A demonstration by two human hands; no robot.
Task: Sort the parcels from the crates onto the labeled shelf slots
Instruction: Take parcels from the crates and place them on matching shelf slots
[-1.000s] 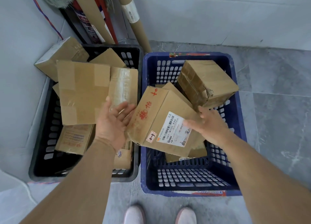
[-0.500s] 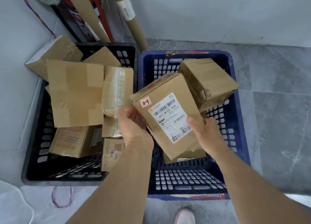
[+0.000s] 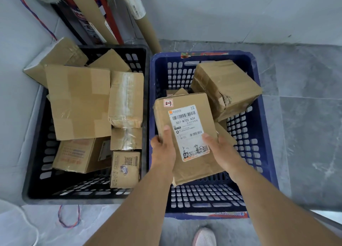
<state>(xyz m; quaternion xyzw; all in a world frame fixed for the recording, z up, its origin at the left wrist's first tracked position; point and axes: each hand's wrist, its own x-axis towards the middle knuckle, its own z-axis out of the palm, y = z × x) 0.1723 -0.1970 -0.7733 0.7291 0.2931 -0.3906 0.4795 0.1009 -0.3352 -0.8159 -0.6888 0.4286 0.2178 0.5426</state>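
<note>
A flat cardboard parcel [image 3: 187, 101] with a white shipping label and a small "2-3" sticker is held above the blue crate [image 3: 266, 153]. My left hand [image 3: 162, 151] grips its lower left edge, thumb on the top face. My right hand [image 3: 220, 149] holds its lower right side, thumb on the label. A bulkier taped box [image 3: 225, 86] leans in the blue crate's far right corner, with another parcel partly hidden beneath. The black crate [image 3: 37, 153] on the left holds several cardboard parcels [image 3: 77, 101].
Cardboard tubes [image 3: 140, 18] and a red-and-black item lean in the corner behind the crates. White walls stand to the left and behind. Grey tiled floor [image 3: 305, 125] opens to the right. A red-blue cord [image 3: 68, 218] lies in front of the black crate. My shoe [image 3: 204, 237] is below.
The parcel has been turned label-up and lifted from the blue crate. Both hands shifted from its sides to gripping its near end. The camera moved closer.
</note>
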